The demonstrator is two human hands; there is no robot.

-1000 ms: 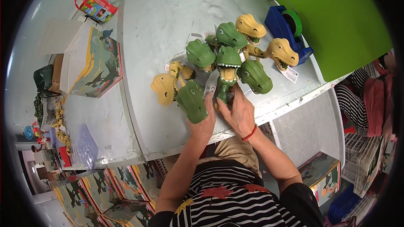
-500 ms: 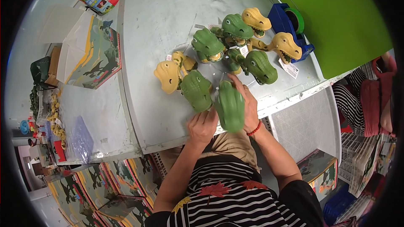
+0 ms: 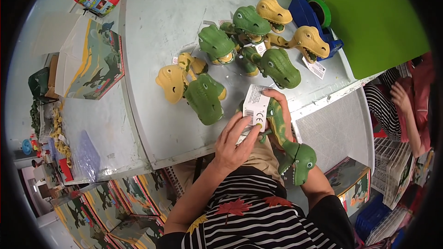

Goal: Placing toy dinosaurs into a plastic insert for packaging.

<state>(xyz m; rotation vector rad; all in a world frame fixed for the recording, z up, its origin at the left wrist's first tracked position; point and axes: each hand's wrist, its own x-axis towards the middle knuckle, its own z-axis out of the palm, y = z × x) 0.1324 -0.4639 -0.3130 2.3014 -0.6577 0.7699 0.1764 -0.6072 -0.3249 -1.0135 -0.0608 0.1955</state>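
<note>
A green toy dinosaur (image 3: pixel 278 119) is held in front of my body at the table's near edge, its large head hanging down over my right forearm. My right hand (image 3: pixel 282 106) is closed around its body, thumb side near the tag. My left hand (image 3: pixel 234 144) has its fingers closed on a white printed tag (image 3: pixel 255 103), laid against the toy. On the white table (image 3: pixel 170 133) stand several more toy dinosaurs, among them a green one (image 3: pixel 203 99) and a yellow one (image 3: pixel 170 84) beyond my left hand, and another green one (image 3: pixel 280 68) beyond my right.
A blue bin (image 3: pixel 302 11) with green tape (image 3: pixel 323 13) stands at the table's far right. An open printed carton (image 3: pixel 104 60) and a plastic bag (image 3: pixel 87 154) lie on the left table. Below are printed boxes (image 3: pixel 99 203). Another person's hand (image 3: pixel 400 97) shows at right.
The green dinosaur in my hands has been turned over, so its head now points down toward me. Its white tag has come into view, and my left hand has moved onto it.
</note>
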